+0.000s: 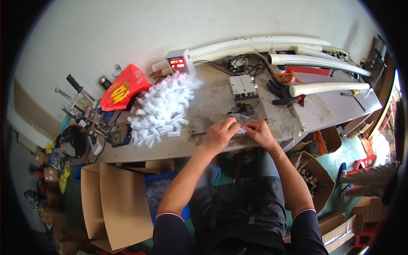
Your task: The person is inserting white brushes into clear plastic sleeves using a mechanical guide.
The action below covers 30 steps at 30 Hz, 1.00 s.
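Observation:
Close to the bench's front edge, my two hands meet around a small clear ribbed plastic piece (241, 130). My left hand (221, 134) is closed, with thumb and fingers pinching at the piece's left end. From the other side, my right hand (260, 134) is closed on it too; the fingers partly cover the piece. Just beyond them stands a small metal fixture (244, 90) with a dark clamp at its front and clear plastic scraps around it. To the left lies a big heap of similar translucent ribbed pieces (163, 108).
A counter with a red display (178, 63) stands behind the heap, beside a red bag (126, 87). A lever press (91, 112) occupies the left end. Long white tubes (318, 63) and a black glove (280, 91) lie right. Cardboard boxes (123, 204) sit below; another person's legs (369, 180) show at right.

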Available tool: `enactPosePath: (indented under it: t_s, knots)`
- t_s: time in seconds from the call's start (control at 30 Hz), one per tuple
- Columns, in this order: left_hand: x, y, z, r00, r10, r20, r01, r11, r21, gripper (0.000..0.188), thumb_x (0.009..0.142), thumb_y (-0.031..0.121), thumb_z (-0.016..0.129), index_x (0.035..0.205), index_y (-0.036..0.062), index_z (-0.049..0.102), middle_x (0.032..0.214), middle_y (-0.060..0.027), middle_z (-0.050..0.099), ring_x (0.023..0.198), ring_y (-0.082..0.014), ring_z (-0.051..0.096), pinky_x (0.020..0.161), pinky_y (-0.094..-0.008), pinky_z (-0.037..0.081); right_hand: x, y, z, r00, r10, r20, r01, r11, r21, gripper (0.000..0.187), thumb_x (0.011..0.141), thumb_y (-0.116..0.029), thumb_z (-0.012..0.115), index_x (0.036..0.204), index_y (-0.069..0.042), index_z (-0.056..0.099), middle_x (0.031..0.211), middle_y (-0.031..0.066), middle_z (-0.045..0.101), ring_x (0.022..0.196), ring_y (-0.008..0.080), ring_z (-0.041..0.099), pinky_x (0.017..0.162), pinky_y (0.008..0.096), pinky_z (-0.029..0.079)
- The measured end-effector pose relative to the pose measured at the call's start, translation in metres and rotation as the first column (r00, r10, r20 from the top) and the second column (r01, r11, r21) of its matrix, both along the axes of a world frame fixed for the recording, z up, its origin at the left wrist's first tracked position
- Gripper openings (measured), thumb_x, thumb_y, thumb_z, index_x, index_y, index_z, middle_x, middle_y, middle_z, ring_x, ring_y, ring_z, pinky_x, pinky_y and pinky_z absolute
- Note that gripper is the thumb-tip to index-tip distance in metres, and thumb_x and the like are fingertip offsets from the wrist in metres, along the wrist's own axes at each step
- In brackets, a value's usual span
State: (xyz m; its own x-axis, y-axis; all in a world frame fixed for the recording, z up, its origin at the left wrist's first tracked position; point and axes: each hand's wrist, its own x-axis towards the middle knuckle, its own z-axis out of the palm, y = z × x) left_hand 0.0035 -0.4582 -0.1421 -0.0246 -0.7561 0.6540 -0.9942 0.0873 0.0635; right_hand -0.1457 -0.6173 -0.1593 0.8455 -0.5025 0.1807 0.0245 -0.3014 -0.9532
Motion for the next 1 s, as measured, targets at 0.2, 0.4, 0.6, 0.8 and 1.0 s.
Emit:
enactPosePath:
  t_s: [0.2, 0.4, 0.6, 0.8, 1.0]
  knots:
    - [-0.009, -0.010, 0.001, 0.995, -0.069, 0.072, 0.070, 0.997, -0.013, 0.033, 0.083, -0.002, 0.066, 0.114, 0.0108, 0.068, 0.119, -0.0077, 0.063, 0.098, -0.0263, 0.072, 0.076, -0.0364, 0.061, -0.017, -0.017, 0.019, 0.974, 0.118, -0.191, -0.138, 0.986, -0.095, 0.015, 0.083, -0.015, 0.070, 0.085, 0.000, 0.072, 0.067, 0.0081, 0.064, 0.063, 0.0117, 0.058, 0.062, 0.0320, 0.048]
    - [0.022, -0.020, -0.013, 0.922, 0.091, -0.376, -0.186, 0.957, -0.223, 0.035, 0.084, -0.006, 0.064, 0.116, 0.0079, 0.067, 0.117, -0.0130, 0.065, 0.098, -0.0350, 0.070, 0.077, -0.0432, 0.058, -0.003, -0.013, 0.016, 0.936, -0.242, -0.256, 0.148, 0.929, -0.338, 0.024, 0.077, -0.028, 0.067, 0.080, -0.005, 0.075, 0.073, 0.0196, 0.068, 0.071, 0.0340, 0.069, 0.071, 0.0428, 0.055]
    - [0.050, -0.024, -0.039, 0.780, 0.299, -0.550, -0.471, 0.859, -0.200, 0.026, 0.090, -0.001, 0.062, 0.115, 0.0080, 0.065, 0.103, -0.0156, 0.067, 0.095, -0.0407, 0.067, 0.078, -0.0482, 0.053, 0.022, -0.009, 0.017, 0.878, -0.400, -0.262, 0.288, 0.879, -0.380, 0.025, 0.078, -0.027, 0.065, 0.080, -0.006, 0.076, 0.079, 0.0196, 0.072, 0.081, 0.0398, 0.071, 0.077, 0.0470, 0.056]
    - [0.045, -0.025, -0.034, 0.778, 0.255, -0.574, -0.428, 0.884, -0.187, 0.020, 0.092, -0.001, 0.060, 0.110, 0.0068, 0.064, 0.103, -0.0150, 0.068, 0.094, -0.0400, 0.067, 0.076, -0.0479, 0.053, 0.034, -0.009, 0.015, 0.801, -0.485, -0.350, 0.335, 0.849, -0.409, 0.025, 0.078, -0.028, 0.065, 0.079, -0.006, 0.076, 0.079, 0.0193, 0.072, 0.081, 0.0398, 0.071, 0.077, 0.0477, 0.055]
    - [0.047, -0.023, -0.037, 0.769, 0.245, -0.590, -0.417, 0.892, -0.173, 0.020, 0.094, 0.002, 0.063, 0.114, 0.0054, 0.065, 0.107, -0.0149, 0.068, 0.095, -0.0386, 0.069, 0.079, -0.0440, 0.055, 0.040, 0.000, 0.007, 0.769, -0.570, -0.289, 0.364, 0.763, -0.534, 0.024, 0.079, -0.027, 0.064, 0.076, -0.006, 0.075, 0.078, 0.0207, 0.071, 0.079, 0.0415, 0.070, 0.076, 0.0502, 0.055]
